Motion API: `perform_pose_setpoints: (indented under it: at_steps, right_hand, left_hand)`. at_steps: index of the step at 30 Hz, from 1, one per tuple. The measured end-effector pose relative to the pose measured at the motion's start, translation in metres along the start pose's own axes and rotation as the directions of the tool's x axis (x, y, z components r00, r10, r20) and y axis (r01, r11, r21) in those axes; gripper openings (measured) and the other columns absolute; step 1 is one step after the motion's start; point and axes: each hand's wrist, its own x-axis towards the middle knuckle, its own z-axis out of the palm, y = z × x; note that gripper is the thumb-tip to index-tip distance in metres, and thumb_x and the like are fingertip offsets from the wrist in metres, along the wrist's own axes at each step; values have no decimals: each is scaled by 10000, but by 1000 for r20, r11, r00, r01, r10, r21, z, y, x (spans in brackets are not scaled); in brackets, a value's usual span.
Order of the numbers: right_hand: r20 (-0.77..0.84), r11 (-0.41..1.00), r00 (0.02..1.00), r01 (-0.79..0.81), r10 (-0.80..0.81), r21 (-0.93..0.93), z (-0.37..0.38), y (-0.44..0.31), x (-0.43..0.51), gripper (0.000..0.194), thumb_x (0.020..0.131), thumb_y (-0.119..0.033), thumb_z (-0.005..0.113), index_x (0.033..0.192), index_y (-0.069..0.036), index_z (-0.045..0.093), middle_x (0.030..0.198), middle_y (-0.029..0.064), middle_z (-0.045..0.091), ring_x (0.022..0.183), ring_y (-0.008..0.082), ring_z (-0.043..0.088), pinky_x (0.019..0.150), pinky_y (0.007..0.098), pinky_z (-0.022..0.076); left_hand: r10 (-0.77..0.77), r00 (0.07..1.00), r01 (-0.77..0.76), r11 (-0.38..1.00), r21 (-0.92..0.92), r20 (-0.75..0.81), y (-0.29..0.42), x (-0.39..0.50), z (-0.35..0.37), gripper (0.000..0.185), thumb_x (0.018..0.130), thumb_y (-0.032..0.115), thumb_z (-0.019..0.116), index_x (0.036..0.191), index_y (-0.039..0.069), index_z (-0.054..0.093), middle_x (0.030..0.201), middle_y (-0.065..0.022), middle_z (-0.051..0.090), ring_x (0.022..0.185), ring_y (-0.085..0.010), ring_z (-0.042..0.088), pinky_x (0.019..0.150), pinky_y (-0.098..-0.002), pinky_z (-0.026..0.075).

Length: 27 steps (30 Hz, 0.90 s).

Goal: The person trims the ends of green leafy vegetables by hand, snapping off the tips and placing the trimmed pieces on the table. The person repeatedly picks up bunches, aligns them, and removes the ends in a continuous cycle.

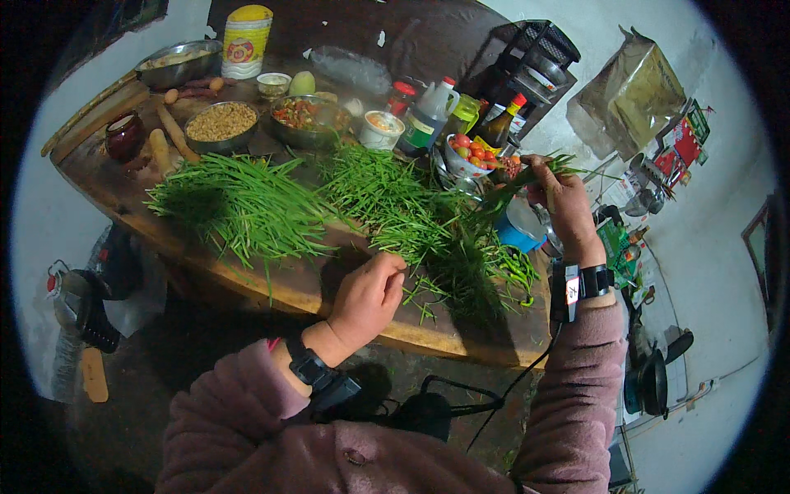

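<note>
My right hand (pixel 565 204), raised over the table's right end, grips a small bunch of garlic chives (pixel 515 188). Its leaves stick out on both sides of the fingers. Near the table's front edge is my left hand (pixel 369 299), with fingers curled beside a loose spread of chives (pixel 410 231). Its fingertips are partly hidden, so whether they pinch anything is unclear. Further left lies a thick, neater pile of chives (pixel 247 207). Short cut or broken bits (pixel 426 299) are scattered close to my left hand. Several green chili peppers (pixel 521 268) lie below my right hand.
Along the wooden table's (pixel 290 299) back stand a bowl of soybeans (pixel 222 122), a bowl of chopped vegetables (pixel 305 117), a plastic jug (pixel 429 117) and a glass bottle (pixel 503 123). A tomato bowl (pixel 466 163) and a blue container (pixel 521 231) stand near my right hand.
</note>
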Motion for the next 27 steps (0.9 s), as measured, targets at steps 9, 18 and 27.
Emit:
perform_pose_setpoints:
  at_steps: [9, 18, 27]
  right_hand:
    - [-176, 994, 979, 101, -106, -36, -20, -6, -2, 321, 982, -270, 604, 1127, 11, 662, 966, 52, 667, 876, 132, 624, 825, 271, 535]
    - [-268, 863, 952, 254, -145, 437, -17, -4, -23, 335, 983, -273, 602, 1115, 34, 615, 1057, 111, 658, 961, 190, 661, 896, 295, 531]
    - [-65, 673, 996, 88, -59, 735, 73, 33, -124, 192, 985, -133, 573, 1104, 13, 607, 1258, 121, 581, 1158, 244, 578, 1036, 403, 453]
  left_hand:
    - [-27, 1000, 27, 999, -20, 15, 0, 0, -1, 165, 872, 25, 615, 1027, 37, 557, 879, -154, 631, 794, -346, 629, 688, -403, 507]
    - [33, 997, -36, 999, -31, -72, -1, 3, 1, 181, 879, -9, 615, 1053, 22, 576, 888, -107, 627, 785, -229, 631, 693, -328, 511]
    - [-165, 869, 485, 469, -738, 466, 42, 0, 25, 309, 1024, 178, 519, 1282, 9, 499, 1184, -94, 613, 1075, -158, 604, 909, -311, 504]
